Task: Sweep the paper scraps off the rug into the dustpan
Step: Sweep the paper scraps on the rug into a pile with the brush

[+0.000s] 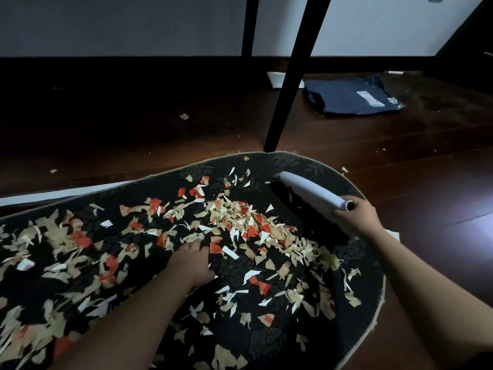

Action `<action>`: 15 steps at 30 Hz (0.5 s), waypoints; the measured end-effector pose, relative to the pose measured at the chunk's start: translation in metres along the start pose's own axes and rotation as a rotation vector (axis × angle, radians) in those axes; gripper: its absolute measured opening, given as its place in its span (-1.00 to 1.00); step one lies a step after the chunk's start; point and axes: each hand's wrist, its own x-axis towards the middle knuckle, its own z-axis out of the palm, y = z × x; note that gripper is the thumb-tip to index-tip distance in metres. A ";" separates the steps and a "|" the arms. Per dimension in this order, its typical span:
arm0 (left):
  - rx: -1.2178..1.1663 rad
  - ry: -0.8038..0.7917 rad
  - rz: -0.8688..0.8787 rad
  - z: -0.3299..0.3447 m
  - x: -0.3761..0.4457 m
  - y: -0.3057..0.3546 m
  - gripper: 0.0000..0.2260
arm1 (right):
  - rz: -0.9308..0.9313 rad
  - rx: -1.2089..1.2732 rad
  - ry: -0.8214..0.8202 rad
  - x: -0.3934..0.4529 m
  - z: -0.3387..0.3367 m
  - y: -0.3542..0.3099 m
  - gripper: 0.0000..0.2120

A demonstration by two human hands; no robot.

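Observation:
A dark patterned rug (269, 340) with a pale edge fills the lower frame. Several beige, white and red paper scraps (234, 217) lie scattered over it, thickest in the middle. My left hand (190, 264) lies flat on the rug among the scraps, fingers pointing away from me. My right hand (356, 216) grips the near end of a hand brush with a pale grey handle (309, 190) and dark bristles, set down at the rug's far right corner. No dustpan is plainly in view.
A black furniture leg (290, 84) stands on the dark wooden floor just beyond the rug, a second one behind it. A dark blue mailer bag (352, 96) and a white sheet (276, 80) lie farther back. Stray scraps dot the floor.

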 end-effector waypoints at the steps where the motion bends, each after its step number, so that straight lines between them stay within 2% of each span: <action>1: 0.003 -0.001 0.001 0.000 0.000 0.001 -0.31 | -0.005 -0.008 -0.035 -0.003 0.005 0.000 -0.69; 4: 0.017 0.000 0.008 -0.001 0.000 0.005 -0.31 | -0.094 -0.057 -0.126 -0.009 0.013 -0.009 -0.70; 8: 0.041 0.001 0.020 -0.002 -0.001 0.007 -0.31 | -0.159 0.011 -0.211 -0.009 0.004 -0.017 -0.71; 11: 0.037 0.004 0.020 -0.004 -0.002 0.008 -0.31 | -0.189 0.012 -0.138 -0.006 -0.009 -0.016 -0.67; 15: 0.028 0.006 0.024 -0.005 -0.002 0.008 -0.31 | -0.102 0.015 -0.023 0.003 -0.023 -0.002 -0.69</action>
